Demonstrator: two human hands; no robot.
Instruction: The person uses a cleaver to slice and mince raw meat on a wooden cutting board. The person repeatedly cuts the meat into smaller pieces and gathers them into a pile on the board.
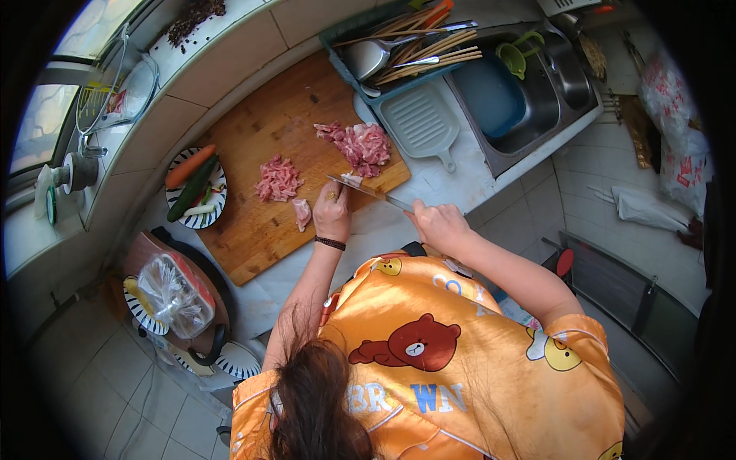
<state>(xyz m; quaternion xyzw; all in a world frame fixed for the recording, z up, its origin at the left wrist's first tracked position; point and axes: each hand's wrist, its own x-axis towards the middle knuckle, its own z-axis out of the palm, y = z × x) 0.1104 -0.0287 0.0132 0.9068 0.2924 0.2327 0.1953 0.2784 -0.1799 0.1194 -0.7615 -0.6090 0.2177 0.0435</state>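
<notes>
My right hand (pixel 440 225) grips the handle of a kitchen knife (pixel 376 194), whose blade reaches left over the front edge of a wooden cutting board (pixel 259 241). Close against the blade tip, my left hand (pixel 333 215) rests with its fingers curled; whatever lies under them is hidden. Just past the blade is a pale bit of raw meat (pixel 352 179). A small raw piece (pixel 302 214) lies left of my left hand. Further over on the board sit a heap of cut meat strips (pixel 279 179) and a larger pile of raw meat (pixel 359 145).
A striped plate (pixel 221 214) holds a carrot (pixel 190 167) and a cucumber (pixel 192 188). Behind the board stands a rack (pixel 345 63) of chopsticks and ladles, beside a ridged grey tray (pixel 420 121). The sink (pixel 546 115) contains a blue basin (pixel 494 95). A plastic-wrapped package (pixel 178 296) sits at left.
</notes>
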